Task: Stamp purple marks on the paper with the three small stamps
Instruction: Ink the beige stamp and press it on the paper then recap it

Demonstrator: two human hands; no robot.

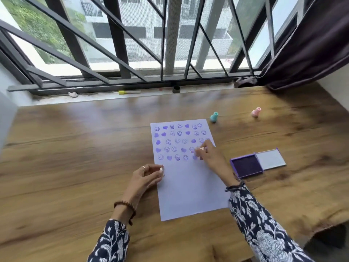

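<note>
- On the brown wood-grain table (75, 148), a pale lilac paper sheet (188, 186) lay flat, purple hearts and smiley marks in rows across its upper half.
- Right hand (209, 155) pinched a small pale stamp (201, 149) at the fifth row; left hand (149, 175), fingers curled, steadied the sheet's edge.
- Teal waisted plastic stamp (214, 117) and pink one (256, 112) stood beyond the sheet; open purple ink pad (246, 166) sat to its right.
- Judged: stamps light, rigid, best held at the waist; paper thin, prone to sliding.
</note>
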